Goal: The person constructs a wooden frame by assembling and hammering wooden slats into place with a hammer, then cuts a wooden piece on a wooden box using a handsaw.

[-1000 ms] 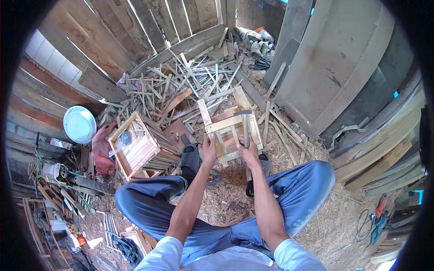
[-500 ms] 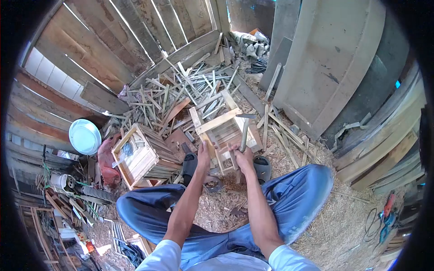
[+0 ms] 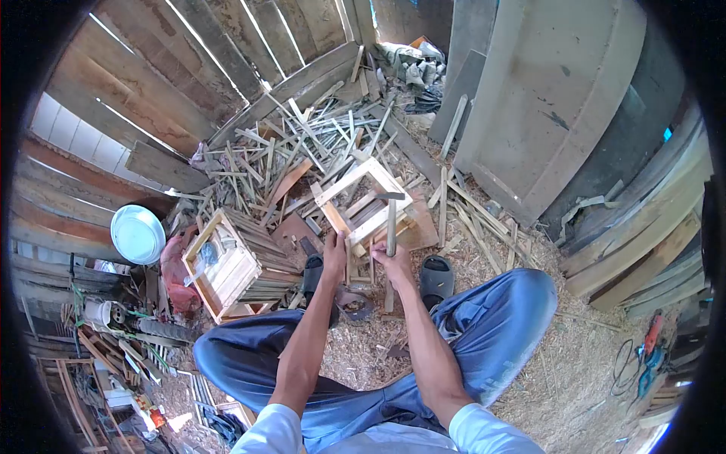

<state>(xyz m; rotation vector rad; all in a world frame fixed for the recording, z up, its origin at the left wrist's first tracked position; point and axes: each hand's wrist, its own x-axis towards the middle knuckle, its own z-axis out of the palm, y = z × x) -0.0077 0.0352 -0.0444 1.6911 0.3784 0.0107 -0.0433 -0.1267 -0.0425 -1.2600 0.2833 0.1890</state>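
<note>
A small wooden frame box stands tilted on the floor between the feet, its rectangular open side facing up. My left hand is at the box's near left corner, fingers closed on its edge. A hammer with a wooden handle is upright in my right hand, its metal head over the right side of the box. The fingers of my right hand are wrapped round the handle, close to the box's near right side.
A stack of wooden frames stands left, beside a light blue basin. Wood offcuts are heaped ahead. A dark sandal lies right of the box; large boards lean at the right. Power tools lie far right.
The box has turned and tipped, with its rectangular frame now facing up more. My hands have shifted slightly left with the box and hammer.
</note>
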